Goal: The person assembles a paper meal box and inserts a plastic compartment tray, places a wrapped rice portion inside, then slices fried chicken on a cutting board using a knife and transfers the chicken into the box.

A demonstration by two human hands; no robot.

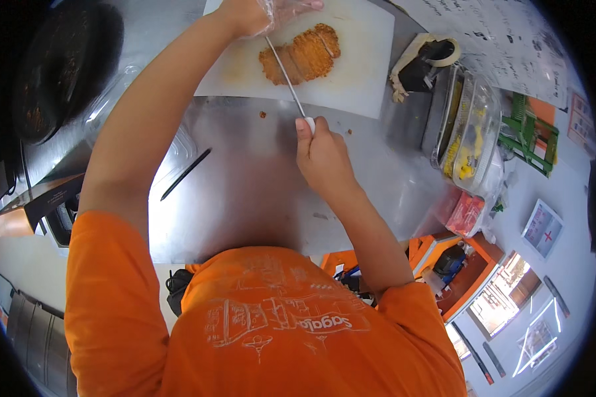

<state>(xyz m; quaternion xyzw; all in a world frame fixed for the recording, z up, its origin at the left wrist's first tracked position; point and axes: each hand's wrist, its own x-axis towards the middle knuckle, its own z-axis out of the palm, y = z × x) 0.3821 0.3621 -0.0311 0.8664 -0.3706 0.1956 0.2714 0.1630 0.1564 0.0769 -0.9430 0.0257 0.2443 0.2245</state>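
A breaded, fried cutlet (310, 54) lies on a white cutting board (362, 94), with cuts across it and a strip at its right end. My right hand (323, 154) grips the white handle of a kitchen knife (290, 82), whose blade crosses the left part of the cutlet. In a clear plastic glove, my left hand (258, 15) is at the top edge of the view, left of the cutlet and by the far end of the blade. Its fingers are partly cut off by the picture's edge, and whether it holds anything is unclear. Crumbs (262, 114) lie in front of the board.
A black pen-like stick (186, 173) and clear plastic lids (179, 146) lie on the steel table (248, 198). A tape roll (447, 52) and clear containers with yellow contents (469, 149) stand at the right. A large dark round object (69, 64) is at the upper left.
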